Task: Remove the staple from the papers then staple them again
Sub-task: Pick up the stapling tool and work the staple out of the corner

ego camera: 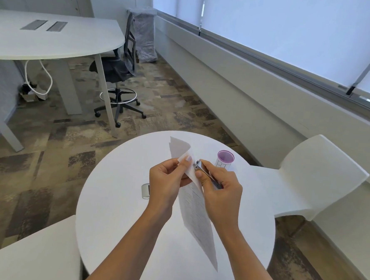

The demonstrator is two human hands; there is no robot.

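Papers (197, 205) held above round table (109, 221), top corner pinched by left hand (166, 180) | metal tool (201, 170) gripped by right hand (220, 189), tip set at that corner | purple-rimmed cup (225, 158) stood at table's far side | small metal piece (145, 191) laid near table's centre

Pale blinds (284, 27) were drawn down along one wall. A white desk (55, 41) and black office chair (119, 71) stood on mottled brown carpet (49, 153).

papers (197, 214): matt paper | stapler (201, 170): shiny metal | table (119, 211): smooth matt white
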